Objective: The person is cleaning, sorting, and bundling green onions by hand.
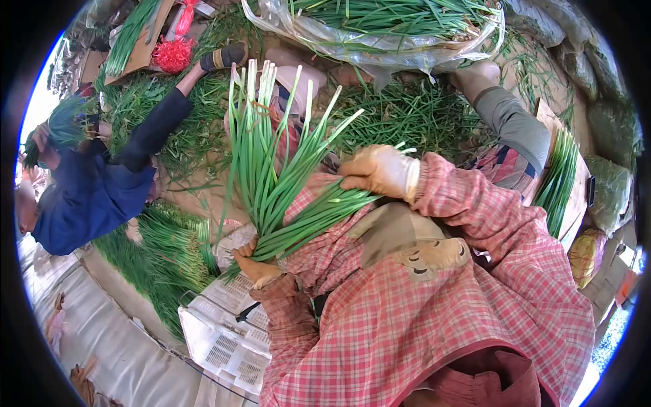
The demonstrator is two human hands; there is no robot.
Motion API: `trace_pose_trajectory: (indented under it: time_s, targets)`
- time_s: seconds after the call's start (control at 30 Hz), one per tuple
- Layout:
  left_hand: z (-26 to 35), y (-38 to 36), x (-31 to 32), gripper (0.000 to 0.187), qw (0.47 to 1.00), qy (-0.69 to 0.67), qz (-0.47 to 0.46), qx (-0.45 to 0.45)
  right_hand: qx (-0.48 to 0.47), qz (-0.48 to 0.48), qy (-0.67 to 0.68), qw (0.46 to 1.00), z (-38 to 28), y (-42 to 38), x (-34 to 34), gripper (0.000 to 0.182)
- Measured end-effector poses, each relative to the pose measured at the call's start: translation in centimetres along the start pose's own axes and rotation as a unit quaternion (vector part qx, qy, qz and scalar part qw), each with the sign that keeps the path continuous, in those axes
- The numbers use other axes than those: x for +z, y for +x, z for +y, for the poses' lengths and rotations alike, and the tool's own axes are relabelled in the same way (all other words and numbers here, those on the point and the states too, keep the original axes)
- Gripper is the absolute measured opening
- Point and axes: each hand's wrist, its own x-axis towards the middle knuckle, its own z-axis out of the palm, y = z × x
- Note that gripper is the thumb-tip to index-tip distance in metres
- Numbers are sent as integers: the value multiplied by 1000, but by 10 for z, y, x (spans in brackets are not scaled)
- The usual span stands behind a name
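Note:
A bunch of green garlic chives (pixel 274 183) fans out over my lap, its pale stem ends pointing away from me. My left hand (pixel 252 266), bare, is closed round the leaf end of this bunch at the lower left. My right hand (pixel 376 169) wears a pale, stained glove. Its fingers are closed on a few chives that slant out of the bunch, and their pale ends poke out behind the knuckles. Part of the fingertips is hidden by the leaves and the glove.
Chives fill a clear plastic sheet (pixel 400 51) ahead. Trimmed leaves (pixel 407 112) litter the ground. More chives lie on a board (pixel 559 183) at right and in a pile (pixel 159 254) at left. Pink string (pixel 173 54) and a white crate (pixel 227 339) are nearby. A person in blue (pixel 95 197) sits left, holding chives.

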Motion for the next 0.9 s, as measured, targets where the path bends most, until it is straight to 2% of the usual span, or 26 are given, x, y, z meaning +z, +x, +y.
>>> trace_pose_trajectory:
  time_s: [0.07, 0.1, 0.2, 0.23, 0.3, 0.37, 0.4, 0.47, 0.5, 0.6, 0.63, 0.67, 0.7, 0.73, 0.77, 0.8, 0.83, 0.9]
  targets:
    - [-3, 0, 7, 40, 999, 19, -13, 23, -2, 89, 0, 996, 3, -8, -9, 20]
    - [-4, -12, 19, 40, 999, 16, -9, 26, 8, 111, -53, 992, 3, -12, -15, 16]
    - [2, 1, 9, 38, 997, -39, -62, 1, 45, 92, -161, 982, 1, -23, -38, 17]
    - [2, -10, 21, 38, 998, -23, -53, 10, 85, 73, -119, 987, 0, -29, -39, 15]
    - [2, -33, 42, 37, 999, 12, -35, 25, 49, 95, -112, 988, -1, -35, -48, 14]
    - [-3, 11, 2, 36, 994, 2, -109, -2, -4, 133, -129, 983, 5, -36, -64, 13]
    - [-5, 26, -14, 36, 989, -4, -145, -14, 11, 143, -165, 976, 12, -36, -73, 15]
    - [-7, 2, 14, 36, 995, 83, -27, 38, 26, 206, -112, 972, 38, -42, -86, 18]
    - [-8, -6, 24, 37, 990, 125, 31, 63, 78, 232, -63, 968, 43, -46, -100, 19]
    - [-1, 28, -20, 38, 974, -19, -227, 2, 235, 273, 120, 925, 97, -66, -143, 30]
    - [-3, -4, 15, 39, 997, 52, -27, 41, 282, 165, -79, 942, 96, -61, -148, 33]
    - [-3, 1, 11, 40, 998, 22, -57, 32, 314, 50, -273, 908, 94, -57, -155, 37]
    - [-3, 10, 6, 41, 996, -6, -89, 23, 331, -66, -454, 825, 89, -52, -161, 41]
    - [-4, 16, 4, 42, 992, -35, -121, 13, 306, -13, -431, 849, 68, -35, -151, 52]
    - [-5, 8, 12, 43, 996, -22, -90, 12, 248, 46, -402, 880, 50, -17, -137, 50]
    - [-4, -7, 26, 43, 998, -8, -60, 12, 210, 45, -328, 920, 39, 3, -124, 49]
    - [-3, -15, 34, 43, 999, 8, -31, 14, 208, 10, -253, 945, 34, 22, -110, 50]
    - [-2, -3, 23, 44, 997, -6, -74, 19, 259, -105, -186, 942, 20, 56, -84, 57]
